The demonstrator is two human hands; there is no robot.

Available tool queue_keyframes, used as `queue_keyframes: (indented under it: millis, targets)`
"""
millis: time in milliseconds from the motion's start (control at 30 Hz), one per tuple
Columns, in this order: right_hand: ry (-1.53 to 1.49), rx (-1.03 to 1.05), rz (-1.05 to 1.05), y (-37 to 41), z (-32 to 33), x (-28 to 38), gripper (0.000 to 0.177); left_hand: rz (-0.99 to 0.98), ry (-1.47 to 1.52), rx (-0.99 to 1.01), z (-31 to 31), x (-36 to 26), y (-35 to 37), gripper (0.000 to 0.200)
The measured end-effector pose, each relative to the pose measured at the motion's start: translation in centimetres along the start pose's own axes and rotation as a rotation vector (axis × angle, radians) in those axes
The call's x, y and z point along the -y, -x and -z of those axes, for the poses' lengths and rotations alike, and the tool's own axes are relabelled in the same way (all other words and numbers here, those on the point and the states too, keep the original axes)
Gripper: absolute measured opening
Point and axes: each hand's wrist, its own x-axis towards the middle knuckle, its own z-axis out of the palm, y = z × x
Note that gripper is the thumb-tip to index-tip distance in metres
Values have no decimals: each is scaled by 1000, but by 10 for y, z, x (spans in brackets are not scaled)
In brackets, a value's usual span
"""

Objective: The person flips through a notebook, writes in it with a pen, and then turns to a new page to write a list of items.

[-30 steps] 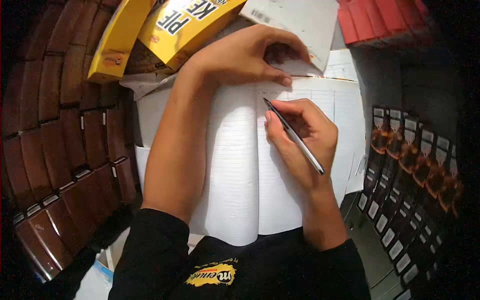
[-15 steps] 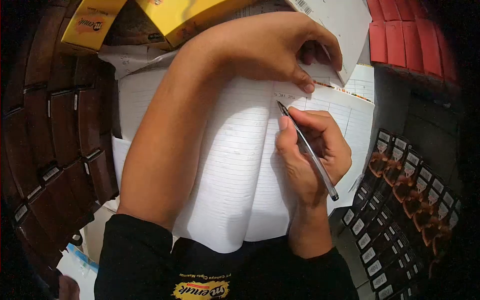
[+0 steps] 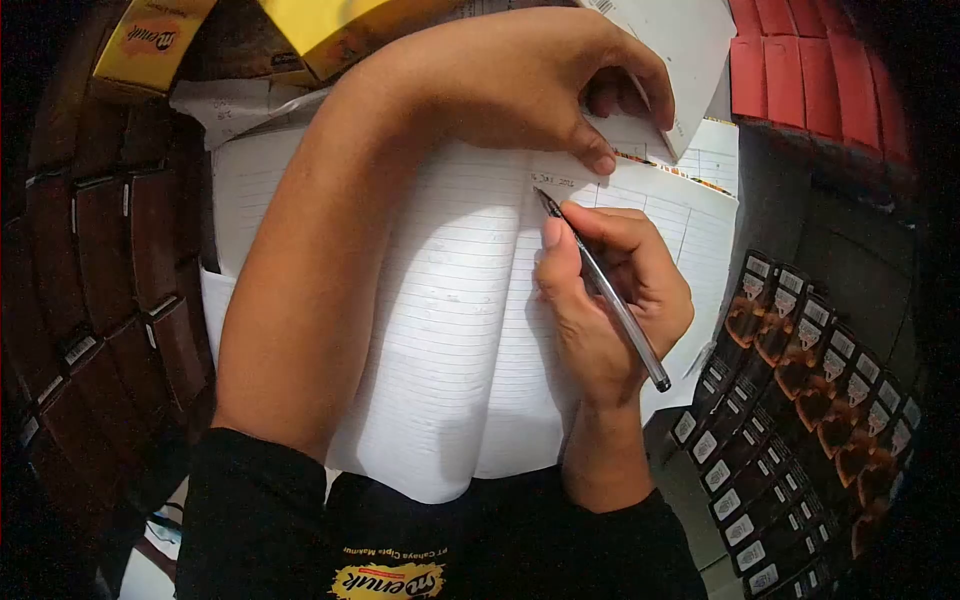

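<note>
Shop stockroom, stacked snack packets [image 3: 800,400], yellow cartons [image 3: 330,25]

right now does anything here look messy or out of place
Nothing looks spilled or torn. The open notebook lies on loose sheets that stick out crookedly at its top left, with tilted yellow boxes over them. The left hand presses the page; the right hand holds the pen.

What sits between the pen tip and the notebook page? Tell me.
Nothing visible does. The pen, gripped in the right hand, has its tip at the lined notebook page; the left hand rests on the page's top edge, above the tip.
</note>
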Motion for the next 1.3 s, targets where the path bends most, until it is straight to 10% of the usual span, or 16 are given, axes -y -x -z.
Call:
queue_keyframes:
  millis: [1300]
  targets:
    - [-16, -51, -35, 7, -1, -3, 18, 26, -25, 7, 0, -5, 1, 52]
